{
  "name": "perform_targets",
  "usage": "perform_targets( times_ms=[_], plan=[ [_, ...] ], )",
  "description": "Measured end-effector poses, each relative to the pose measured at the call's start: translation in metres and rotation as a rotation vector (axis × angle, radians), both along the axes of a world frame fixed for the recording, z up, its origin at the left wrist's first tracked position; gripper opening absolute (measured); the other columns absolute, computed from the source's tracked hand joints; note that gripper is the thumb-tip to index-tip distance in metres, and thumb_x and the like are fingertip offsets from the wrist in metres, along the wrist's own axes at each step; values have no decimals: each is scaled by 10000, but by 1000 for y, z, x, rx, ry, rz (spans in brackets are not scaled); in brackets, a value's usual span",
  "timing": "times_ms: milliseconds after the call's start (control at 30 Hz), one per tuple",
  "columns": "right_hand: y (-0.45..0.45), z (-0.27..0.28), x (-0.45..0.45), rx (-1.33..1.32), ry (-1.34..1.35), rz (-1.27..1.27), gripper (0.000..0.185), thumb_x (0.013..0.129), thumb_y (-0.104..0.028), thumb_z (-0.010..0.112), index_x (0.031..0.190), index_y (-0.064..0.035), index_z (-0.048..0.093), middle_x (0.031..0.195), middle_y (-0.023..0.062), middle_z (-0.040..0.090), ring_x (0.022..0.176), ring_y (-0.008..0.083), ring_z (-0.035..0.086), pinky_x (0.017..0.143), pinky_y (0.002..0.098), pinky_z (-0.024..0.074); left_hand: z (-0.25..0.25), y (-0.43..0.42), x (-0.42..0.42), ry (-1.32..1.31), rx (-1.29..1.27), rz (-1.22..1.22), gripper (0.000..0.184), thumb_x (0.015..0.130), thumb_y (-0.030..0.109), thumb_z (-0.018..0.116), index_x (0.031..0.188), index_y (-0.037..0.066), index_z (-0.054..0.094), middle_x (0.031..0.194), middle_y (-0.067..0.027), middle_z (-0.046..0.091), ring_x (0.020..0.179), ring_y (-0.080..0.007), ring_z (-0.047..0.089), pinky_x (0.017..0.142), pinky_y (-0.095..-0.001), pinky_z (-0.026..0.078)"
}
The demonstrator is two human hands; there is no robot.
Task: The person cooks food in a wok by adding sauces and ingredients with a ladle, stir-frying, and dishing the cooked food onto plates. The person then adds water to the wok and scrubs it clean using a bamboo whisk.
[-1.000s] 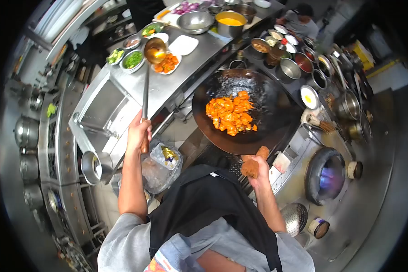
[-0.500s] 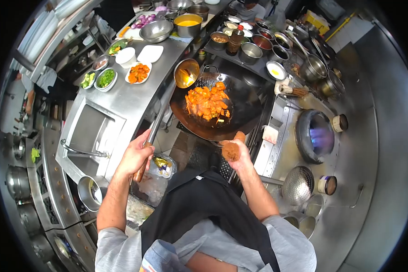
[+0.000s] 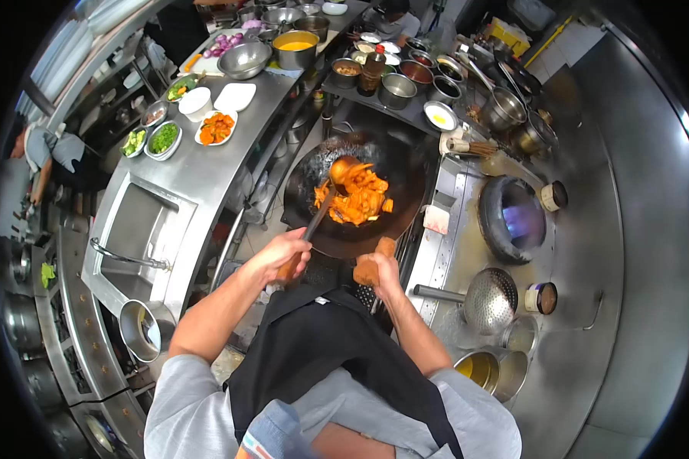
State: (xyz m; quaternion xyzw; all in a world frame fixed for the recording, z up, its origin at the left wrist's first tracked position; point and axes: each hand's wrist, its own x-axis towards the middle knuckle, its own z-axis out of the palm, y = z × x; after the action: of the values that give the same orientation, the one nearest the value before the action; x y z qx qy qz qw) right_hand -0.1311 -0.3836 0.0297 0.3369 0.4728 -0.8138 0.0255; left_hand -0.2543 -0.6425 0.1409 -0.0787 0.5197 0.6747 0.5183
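My left hand (image 3: 285, 256) is wrapped round the wooden grip of a long ladle (image 3: 320, 212). The ladle's bowl rests among orange, sauce-coated pieces of food (image 3: 364, 199) in a large dark wok (image 3: 398, 226). Brown cloth covers the wok's handle (image 3: 367, 271), and my right hand (image 3: 386, 274) is closed round it at the near side of the wok. The wok is held away from the burner (image 3: 511, 219), where a blue flame burns. Some of the food under the ladle is hidden.
On the left counter (image 3: 161, 176) stand a plate of orange pieces (image 3: 217, 128), green-filled bowls and a sink. Sauce pots and a bottle (image 3: 371, 73) stand beyond the wok. A perforated strainer (image 3: 491, 301) lies right. Other people are at the back and far left.
The ladle has swung from the left counter over the wok's rim and down into the food. My left hand has moved toward the wok, and the view has shifted.
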Motion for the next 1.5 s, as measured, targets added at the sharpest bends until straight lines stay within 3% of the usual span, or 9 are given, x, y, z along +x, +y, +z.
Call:
perform_targets(
  times_ms=[33,133,400,800,933,1033,1200,1300,1500],
  plan=[
    [0,-6,3,-38,-18,-37,251,842,-149,611,977,56,664,904,142,703,824,253,697,752,385,567,-15,9,-2,-133,18,120,455,967,97,557,1397,128,413,696,-9,534,492,-116,509,420,-279,404],
    [-2,-24,18,-115,-80,-104,243,836,-155,624,969,45,660,914,140,695,821,257,696,742,391,567,-41,10,3,-295,160,116,355,983,101,541,1324,162,466,692,-2,524,495,-108,493,414,-269,387],
    [16,-15,43,-102,-74,-74,226,829,-144,629,988,17,631,930,117,673,836,241,676,760,375,550,-41,-13,16,-359,291,153,396,993,103,511,1375,200,478,689,6,509,452,-116,468,396,-272,375],
    [22,50,-26,-70,117,63,212,833,-107,621,1016,0,628,914,81,662,821,193,658,738,340,538,12,-55,17,-124,298,353,676,971,76,492,1593,152,241,670,-14,478,412,-116,435,372,-269,383],
    [12,63,-59,66,182,149,224,826,-67,594,1043,-12,606,903,75,659,819,190,656,737,343,540,23,-43,8,91,65,243,744,971,79,514,1616,189,159,675,-17,491,430,-129,482,388,-293,426],
    [10,74,-82,188,201,209,238,820,-45,575,1055,-15,592,882,77,656,787,192,659,714,347,550,32,-22,-2,123,61,317,724,986,68,470,1620,195,144,683,-19,490,420,-122,479,379,-290,425],
    [21,81,-104,129,137,228,237,816,-39,574,1049,-2,594,869,99,662,743,210,670,671,361,563,-15,-19,-13,-255,653,458,493,1026,136,475,1505,215,384,678,8,449,421,-119,436,378,-289,394],
    [27,84,-106,19,70,157,241,810,-66,606,1039,7,608,869,105,666,746,224,673,668,365,561,-32,-4,-14,-386,788,457,499,1023,136,481,1505,215,381,679,14,446,428,-115,441,383,-286,397],
    [39,70,-101,-173,-81,103,273,816,-170,656,1042,-20,623,949,109,664,860,247,667,747,401,550,-9,-9,-20,-269,634,453,469,1012,119,478,1468,211,418,692,4,466,429,-122,437,383,-291,391]
  ],
)
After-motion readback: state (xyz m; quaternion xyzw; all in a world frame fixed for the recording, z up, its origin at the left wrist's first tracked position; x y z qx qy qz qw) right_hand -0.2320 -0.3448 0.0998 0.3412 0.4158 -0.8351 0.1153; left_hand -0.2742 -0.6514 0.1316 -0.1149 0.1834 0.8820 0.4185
